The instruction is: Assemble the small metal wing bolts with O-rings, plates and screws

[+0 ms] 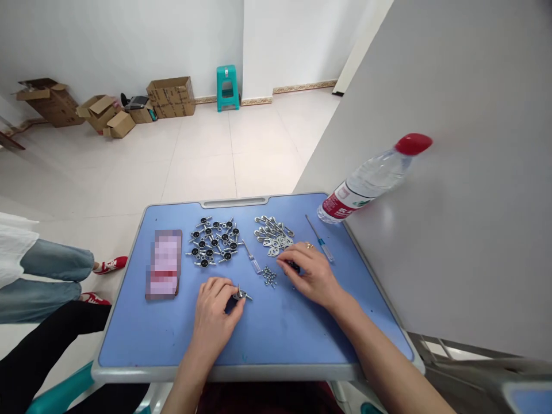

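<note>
My left hand (218,307) pinches a small metal fitting (242,295) between thumb and fingers, low over the blue table. Closed at the fingertips, my right hand (308,270) is beside the flat metal plates (275,247). A small black piece (294,266) shows between its thumb and fingers, mostly hidden. Tiny screws (269,277) lie in a pile between the hands. Several metal fittings with black discs (214,242) are spread at the left middle. Behind the plates lie slim metal levers (272,226). A clear-handled screwdriver (254,261) rests near the screws.
A second screwdriver (321,241) lies at the right. A water bottle (366,184) with a red cap stands by the grey panel (466,218). A phone (164,264) lies on the left of the table (142,345). Another person's legs (56,261) are beyond the left edge.
</note>
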Tool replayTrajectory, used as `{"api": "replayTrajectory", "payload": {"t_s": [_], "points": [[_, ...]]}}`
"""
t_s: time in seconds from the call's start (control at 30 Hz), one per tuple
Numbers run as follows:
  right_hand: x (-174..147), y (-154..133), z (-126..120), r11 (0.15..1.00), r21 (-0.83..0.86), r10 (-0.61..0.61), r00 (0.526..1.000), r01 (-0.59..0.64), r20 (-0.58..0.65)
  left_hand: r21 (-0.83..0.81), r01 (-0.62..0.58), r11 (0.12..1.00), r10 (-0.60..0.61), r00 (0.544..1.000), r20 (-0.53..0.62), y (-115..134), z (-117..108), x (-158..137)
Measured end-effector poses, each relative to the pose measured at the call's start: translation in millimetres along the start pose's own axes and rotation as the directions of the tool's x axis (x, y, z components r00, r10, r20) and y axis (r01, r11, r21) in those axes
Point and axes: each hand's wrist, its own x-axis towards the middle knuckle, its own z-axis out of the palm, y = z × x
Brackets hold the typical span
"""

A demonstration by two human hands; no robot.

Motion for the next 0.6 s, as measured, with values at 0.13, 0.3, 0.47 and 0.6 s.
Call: {"api": "replayTrajectory", "payload": {"t_s": [0.13,0.3,0.47,0.6], "points": [[-1,14,-15,0.976,0.091,0.199,0.98,-0.2,0.019,0.018,-0.015,1.0,0.016,1.0,-0.02,-2,0,0],[-4,7,-14,0.966,0.103,0.201,0.942,-0.236,0.269,0.024,-0.02,1.0,0.021,1.0,-0.022,-4,1,0],[-11,1,-3,0.988,-0.09,0.148,0.934,-0.125,0.324,0.053,-0.009,0.999,0.009,1.0,-0.005,-3,0,-1],[-12,1,1,0.984,-0.171,0.107,0.947,-0.057,0.302,0.064,-0.009,0.998,0.009,1.0,-0.003,-1,-1,-1]]}}
